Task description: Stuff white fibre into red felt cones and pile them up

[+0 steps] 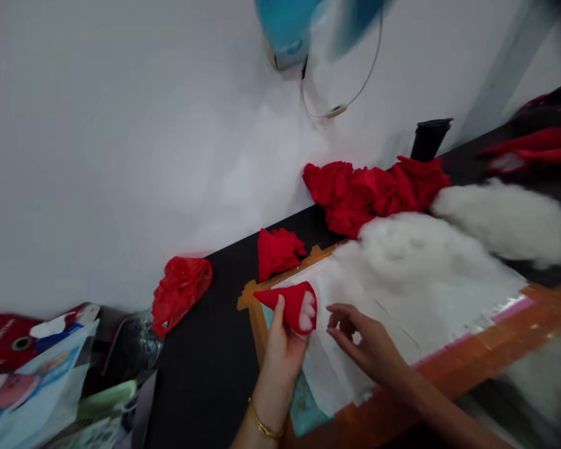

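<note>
A red cone-shaped fabric piece (290, 302) with white stuffing (307, 312) in its wide end is held in my left hand (284, 343), its tip pointing left. The fingers wrap round it from below, with the thumb on its near side. Just to the right, my right hand (359, 337) hovers over the white sheet (402, 312), apart from the cone. Its fingers are curved, with the thumb and index finger apart and nothing visible between them. White fluffy stuffing (411, 243) is heaped on the sheet's far part.
Crumpled red fabric (374, 190) lies along the wall, with a smaller red piece (278, 252) nearer. A red plastic bag (180, 290) sits on the black table (201, 368). More stuffing (505, 218) is at right. A black container (430, 140) stands behind. Assorted packages (42, 374) are at left.
</note>
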A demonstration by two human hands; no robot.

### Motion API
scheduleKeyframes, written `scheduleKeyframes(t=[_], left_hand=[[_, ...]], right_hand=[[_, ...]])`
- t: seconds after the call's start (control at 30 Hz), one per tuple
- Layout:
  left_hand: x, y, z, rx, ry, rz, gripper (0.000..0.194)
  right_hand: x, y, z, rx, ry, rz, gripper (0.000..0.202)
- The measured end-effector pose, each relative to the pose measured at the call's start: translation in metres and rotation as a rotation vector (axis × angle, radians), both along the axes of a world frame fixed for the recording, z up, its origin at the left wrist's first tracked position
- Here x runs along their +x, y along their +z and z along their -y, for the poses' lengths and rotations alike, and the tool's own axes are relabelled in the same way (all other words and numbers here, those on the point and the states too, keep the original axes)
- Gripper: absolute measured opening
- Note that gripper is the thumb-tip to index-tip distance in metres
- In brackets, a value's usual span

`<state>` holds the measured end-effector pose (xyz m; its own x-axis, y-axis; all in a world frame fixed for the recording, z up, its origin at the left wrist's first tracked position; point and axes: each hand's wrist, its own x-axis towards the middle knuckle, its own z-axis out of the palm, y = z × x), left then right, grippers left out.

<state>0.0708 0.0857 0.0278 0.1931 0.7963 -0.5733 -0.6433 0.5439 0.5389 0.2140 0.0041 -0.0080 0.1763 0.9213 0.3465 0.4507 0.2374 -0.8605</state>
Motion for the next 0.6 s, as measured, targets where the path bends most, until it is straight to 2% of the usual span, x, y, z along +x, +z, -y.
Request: scheduleKeyframes(t=[0.1, 0.2, 0.23, 0.3, 0.4, 0.47, 0.6], left_hand=[[0.001, -0.003, 0.013, 0.013, -0.054, -0.003, 0.030], [0.005, -0.008, 0.030, 0.106, -0.111, -0.034, 0.031], [0.006, -0.010, 0.034, 0.139, -0.121, -0.055, 0.031], [0.008, -0.015, 0.039, 0.160, -0.108, -0.125, 0.029], [0.006, -0.021, 0.035, 0.087, -0.016, -0.231, 0.022], [0.002, -0.022, 0.027, 0.030, 0.054, -0.243, 0.020], [-0.003, -0.015, 0.016, -0.005, 0.106, -0.190, 0.025]], right_hand=[[-0.018, -0.005, -0.003, -0.005, 0.057, 0.017, 0.032], [-0.028, -0.010, -0.011, 0.021, 0.063, 0.068, 0.008], [-0.030, -0.011, -0.013, 0.040, 0.059, 0.085, 0.009], [-0.032, -0.013, -0.014, 0.061, 0.042, 0.086, 0.013], [-0.027, -0.011, -0.008, 0.036, 0.023, 0.009, 0.009], [-0.017, -0.010, -0.002, 0.016, -0.037, -0.038, 0.008], [0.014, -0.016, -0.001, -0.019, -0.275, 0.022, 0.010]])
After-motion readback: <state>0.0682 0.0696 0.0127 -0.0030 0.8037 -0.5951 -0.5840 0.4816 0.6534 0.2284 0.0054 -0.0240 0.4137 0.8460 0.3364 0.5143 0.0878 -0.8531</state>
